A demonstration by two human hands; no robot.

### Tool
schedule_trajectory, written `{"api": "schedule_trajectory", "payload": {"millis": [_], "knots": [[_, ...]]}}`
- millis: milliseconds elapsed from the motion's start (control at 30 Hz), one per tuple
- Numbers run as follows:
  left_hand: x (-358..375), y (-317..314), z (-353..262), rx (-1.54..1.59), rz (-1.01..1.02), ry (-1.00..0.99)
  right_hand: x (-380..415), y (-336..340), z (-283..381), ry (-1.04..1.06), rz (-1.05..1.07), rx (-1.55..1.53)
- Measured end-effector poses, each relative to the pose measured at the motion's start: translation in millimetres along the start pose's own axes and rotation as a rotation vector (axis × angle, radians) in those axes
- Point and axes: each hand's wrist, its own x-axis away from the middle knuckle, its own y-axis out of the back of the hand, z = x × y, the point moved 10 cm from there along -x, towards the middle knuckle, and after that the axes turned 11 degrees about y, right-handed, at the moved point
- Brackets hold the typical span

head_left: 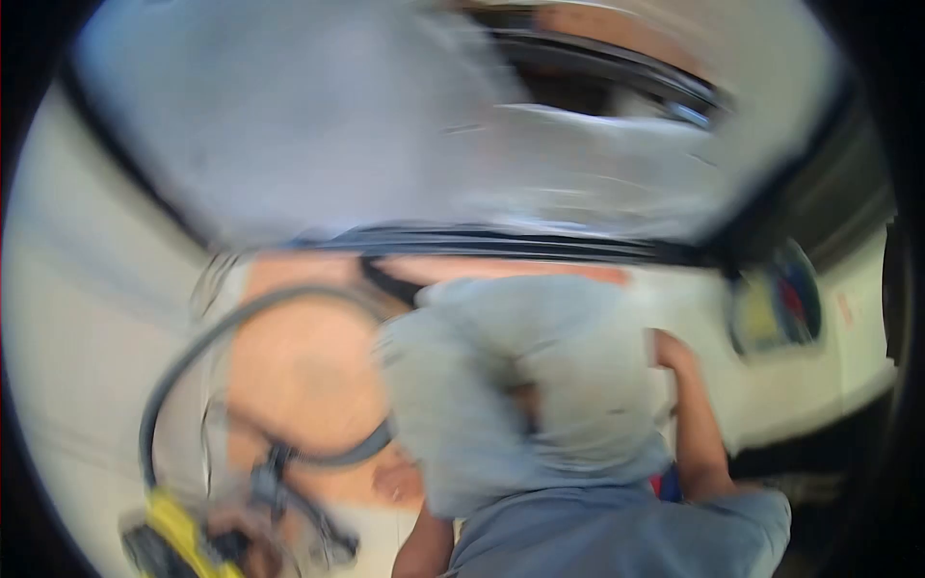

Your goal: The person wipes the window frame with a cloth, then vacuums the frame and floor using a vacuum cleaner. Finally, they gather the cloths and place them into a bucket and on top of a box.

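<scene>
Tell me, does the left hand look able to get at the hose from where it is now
Probably yes: the left hand is beside the lower stretch of hose, with nothing visible between them, though blur hides whether they touch.

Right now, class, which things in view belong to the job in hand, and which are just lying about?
Probably the job:
hose, near the left hand
yellow machine, by the hose

Seemingly just lying about:
round object, blurred, right of the right hand
silvery sheet, perhaps
</scene>
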Motion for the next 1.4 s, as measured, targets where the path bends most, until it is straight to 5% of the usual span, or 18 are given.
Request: {"api": "schedule_trajectory", "payload": {"millis": [33, 133, 167, 233, 367, 467, 633, 700, 800, 900, 1133, 1200, 1300, 1400], "knots": [[1, 13, 10, -0.064, -0.079, 0.165, -7, 47, 35, 0.334, -0.224, -0.096], [-1, 32, 10, -0.055, -0.151, 0.414, -3, 181, 174, 0.635, -0.428, -0.288], [0, 34, 7, -0.036, -0.151, 0.448, 19, 206, 242, 0.642, -0.359, -0.491], [0, 35, 10, -0.01, -0.145, 0.503, 36, 250, 338, 0.984, -0.379, -0.411], [2, 32, 12, -0.046, -0.177, 0.496, 68, 218, 512, 1.239, -0.087, -0.343], [3, 44, 7, -0.134, -0.241, 0.514, 83, 152, 579, 1.41, 0.005, 0.154], [4, 39, 11, -0.262, -0.439, 0.467, 48, 76, 558, 1.464, 0.41, 0.491], [6, 37, 9, -0.311, -0.494, 0.449, 31, 74, 543, 1.353, 0.48, 0.559], [4, 52, 9, -0.25, -0.469, 0.492, 16, 78, 535, 1.452, 0.401, 0.509], [8, 54, 8, -0.224, -0.475, 0.491, -16, 59, 517, 1.394, 0.517, 0.266], [-58, 78, 40, 0.391, -0.131, 0.578, -50, 80, 471, 1.341, 0.393, -0.111], [-94, 60, 47, 0.521, 0.215, 1.044, -96, 77, 443, 1.255, 0.357, -0.291], [-113, 36, 55, 0.47, 0.091, 1.058, -116, 70, 425, 1.191, 0.349, -0.464], [-140, 47, 33, 0.999, 0.002, 1.071, -110, 73, 429, 1.17, 0.317, -0.559]]}}
